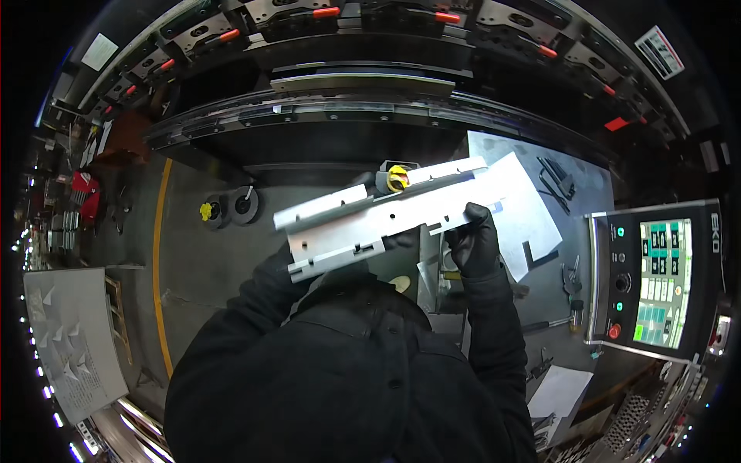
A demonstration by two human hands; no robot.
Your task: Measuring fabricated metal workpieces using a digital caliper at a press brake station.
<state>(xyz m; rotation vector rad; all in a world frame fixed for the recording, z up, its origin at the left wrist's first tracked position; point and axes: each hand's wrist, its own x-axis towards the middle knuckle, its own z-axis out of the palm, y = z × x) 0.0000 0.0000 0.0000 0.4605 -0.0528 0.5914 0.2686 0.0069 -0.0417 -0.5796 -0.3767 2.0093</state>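
A long, bent sheet-metal part (347,228) with folded flanges, small holes and notches is held up in front of my chest, tilted up to the right. My right hand (475,239), in a dark glove, is closed on its near edge toward the right end, thumb on top. My left forearm (266,285) runs up behind the part's left end. The part hides most of my left hand, so its fingers cannot be made out. At the far flange shows a small yellow-and-black object (398,178), partly covered; its kind is unclear.
Ahead stretches a press brake's bed (332,116), with red-handled clamps (448,17) above. On the right are a table with flat sheet metal (532,224), hex keys (557,185), a hammer (552,324) and a control panel (656,282). Foot pedals (245,204) lie on the floor.
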